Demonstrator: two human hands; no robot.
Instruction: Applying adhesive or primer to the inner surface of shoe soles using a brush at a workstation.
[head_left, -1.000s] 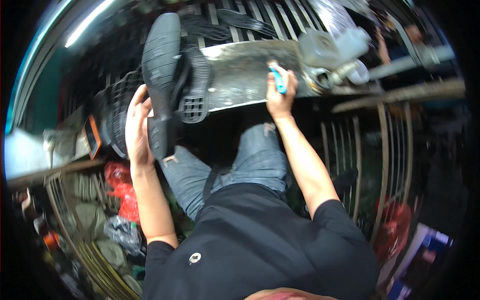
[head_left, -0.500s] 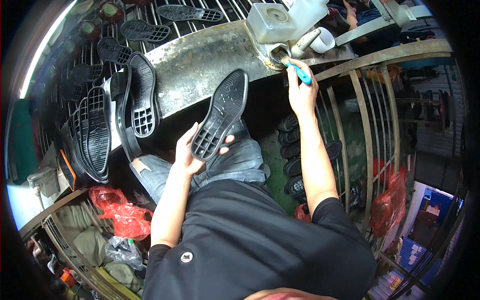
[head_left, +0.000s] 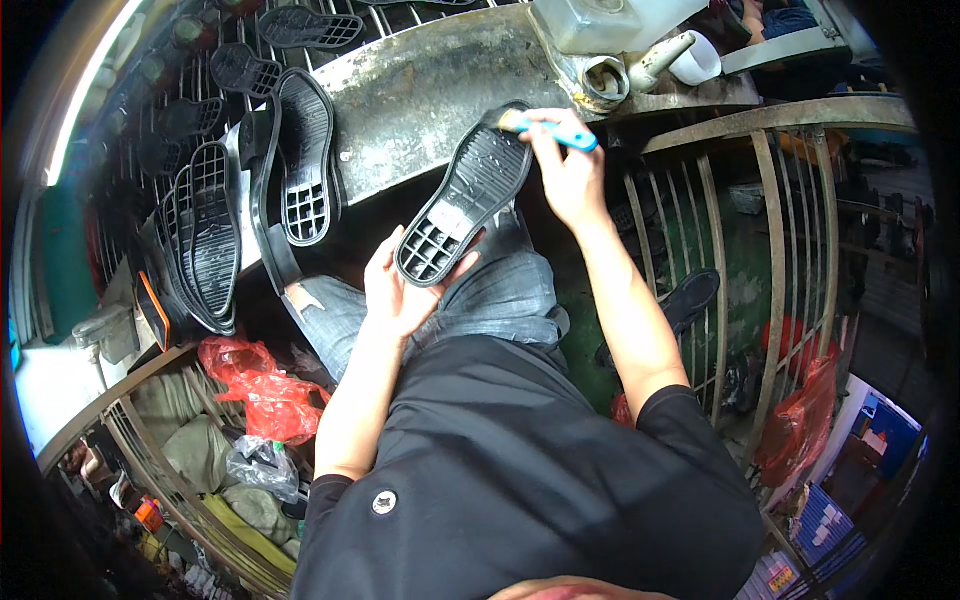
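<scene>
My left hand (head_left: 398, 292) is closed round the heel end of a black rubber shoe sole (head_left: 465, 185), holding it tilted above my lap with its gridded heel cavity and ribbed forefoot facing up. Wet-looking streaks mark the forefoot. A brush with a blue handle (head_left: 574, 137) is gripped in my right hand (head_left: 572, 180). Its bristles rest on the toe end of the sole. Beyond the right hand stands an open, stained pot (head_left: 603, 80) on the bench corner.
More black soles (head_left: 305, 160) lie on the left of the metal bench (head_left: 430, 85) and on the bar rack behind. A clear plastic container (head_left: 585, 25) and a white cup (head_left: 697, 60) stand at the far right. Metal railings (head_left: 775, 220) rise on the right; red plastic bags (head_left: 265, 395) lie left.
My right hand has brought the brush from the pot leftward onto the toe of the sole. The left hand still holds the sole, now tilted more to the right. The view has shifted slightly.
</scene>
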